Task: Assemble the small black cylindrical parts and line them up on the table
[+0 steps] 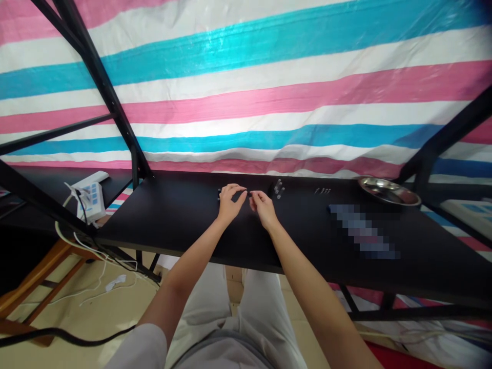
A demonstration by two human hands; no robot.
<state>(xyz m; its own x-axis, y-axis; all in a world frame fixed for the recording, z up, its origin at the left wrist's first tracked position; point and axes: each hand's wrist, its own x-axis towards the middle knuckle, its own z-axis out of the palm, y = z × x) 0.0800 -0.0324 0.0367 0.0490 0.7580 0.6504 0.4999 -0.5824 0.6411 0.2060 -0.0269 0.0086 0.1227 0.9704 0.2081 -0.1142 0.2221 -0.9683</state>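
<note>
Over the middle of the black table [180, 205], my left hand [230, 201] and my right hand [263, 207] nearly meet at their fingertips. Thumb and forefinger of my right hand pinch a small dark piece [249, 193], too small to name. My left fingers are pinched close beside it; whether they hold anything I cannot make out. Just right of my right hand stands a cluster of small clear-grey cylinders [278, 188] by a dark block. Part of a small dark object [219, 195] shows behind my left hand.
Several tiny thin pieces [322, 191] lie farther right. A round shiny metal tray [390, 191] sits at the back right, with a blurred-out bluish item [363, 231] before it. Black metal posts [123, 123] flank the table. At left are a power strip [90, 179] and hanging cables.
</note>
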